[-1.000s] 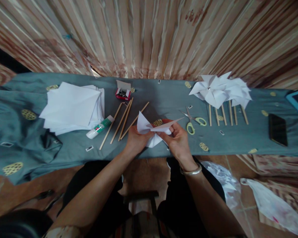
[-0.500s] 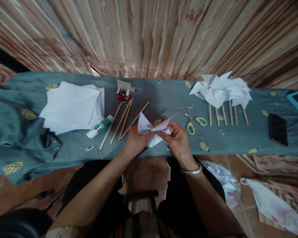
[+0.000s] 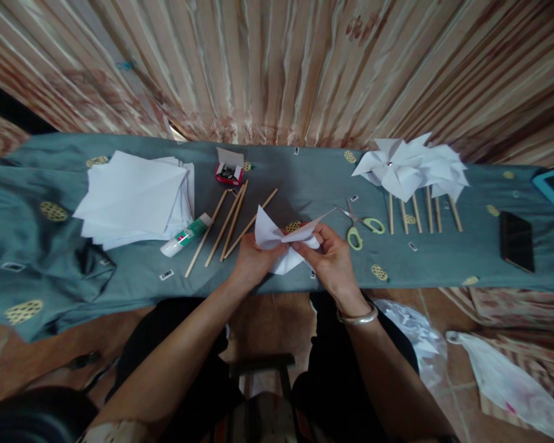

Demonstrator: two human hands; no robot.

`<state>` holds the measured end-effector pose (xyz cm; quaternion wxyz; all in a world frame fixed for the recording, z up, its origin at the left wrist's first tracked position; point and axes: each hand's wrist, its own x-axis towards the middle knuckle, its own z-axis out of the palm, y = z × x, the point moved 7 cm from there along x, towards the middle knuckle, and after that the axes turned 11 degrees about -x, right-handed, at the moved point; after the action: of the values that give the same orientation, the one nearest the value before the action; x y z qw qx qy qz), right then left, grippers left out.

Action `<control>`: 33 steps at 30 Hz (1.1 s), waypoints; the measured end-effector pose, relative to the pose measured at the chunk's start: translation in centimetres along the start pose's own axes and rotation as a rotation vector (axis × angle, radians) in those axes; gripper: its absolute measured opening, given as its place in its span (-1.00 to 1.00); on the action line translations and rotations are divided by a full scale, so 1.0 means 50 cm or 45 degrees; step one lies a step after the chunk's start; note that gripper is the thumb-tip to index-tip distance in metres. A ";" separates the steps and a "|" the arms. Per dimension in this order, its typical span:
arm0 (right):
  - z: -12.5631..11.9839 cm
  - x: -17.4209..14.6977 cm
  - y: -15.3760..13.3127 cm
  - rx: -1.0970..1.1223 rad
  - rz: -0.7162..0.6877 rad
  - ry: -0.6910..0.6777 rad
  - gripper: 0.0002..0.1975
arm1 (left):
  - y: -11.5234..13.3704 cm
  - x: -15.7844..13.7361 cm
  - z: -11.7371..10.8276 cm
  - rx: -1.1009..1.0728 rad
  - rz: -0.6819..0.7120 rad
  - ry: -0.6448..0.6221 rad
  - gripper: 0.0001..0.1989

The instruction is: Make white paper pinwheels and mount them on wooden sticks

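Between my two hands is a white paper pinwheel [image 3: 287, 263], its corners folded in toward the middle and its blades standing up. My left hand [image 3: 255, 258] is closed on its left side, the thumb pressing near the centre. My right hand [image 3: 331, 257] pinches it from the right, thumb at the centre and fingers behind the paper. Just left of my left hand lie several wooden sticks [image 3: 233, 224]. Green-handled scissors [image 3: 361, 224] rest with blades apart to the right of my right hand.
A stack of white paper [image 3: 132, 197] lies at left, beside a glue stick [image 3: 186, 235]. An open red box [image 3: 229, 173] of small metal pieces stands behind the sticks. Finished pinwheels [image 3: 401, 166] on sticks lie back right; a dark phone [image 3: 516, 241] is farther right.
Both hands stay at the centre of the paper pinwheel. The paper and fingers have shifted only very slightly; the things on the table have not moved.
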<state>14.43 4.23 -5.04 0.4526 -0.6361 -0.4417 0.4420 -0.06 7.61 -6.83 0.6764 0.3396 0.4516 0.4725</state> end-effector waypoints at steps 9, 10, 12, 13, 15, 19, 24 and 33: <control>0.003 -0.001 0.004 0.055 0.007 0.014 -0.66 | 0.009 -0.005 0.004 0.016 0.013 -0.024 -0.81; 0.003 -0.001 0.004 0.062 0.008 0.018 -0.66 | 0.008 -0.005 0.004 0.020 0.017 -0.025 -0.81; 0.004 -0.001 0.003 0.065 0.009 0.026 -0.67 | 0.007 -0.005 0.002 0.024 0.028 -0.024 -0.81; 0.005 -0.001 0.003 0.063 0.008 0.030 -0.68 | 0.006 -0.004 0.001 0.026 0.030 -0.025 -0.81; 0.006 -0.001 0.004 0.062 0.010 0.037 -0.67 | 0.004 -0.004 0.000 0.035 0.029 -0.027 -0.81; 0.007 0.000 0.008 0.076 0.028 0.036 -0.66 | 0.005 -0.004 0.001 0.045 0.033 -0.055 -0.81; 0.006 0.000 0.011 0.062 0.052 0.020 -0.64 | 0.010 -0.009 0.003 0.074 0.035 -0.048 -0.85; -0.006 0.004 0.001 0.016 0.049 -0.059 -0.48 | -0.008 -0.004 -0.014 -0.072 -0.081 0.141 -0.74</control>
<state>14.76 4.36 -5.05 0.4378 -0.6312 -0.4370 0.4679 -0.63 7.31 -7.38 0.6744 0.2790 0.4853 0.4815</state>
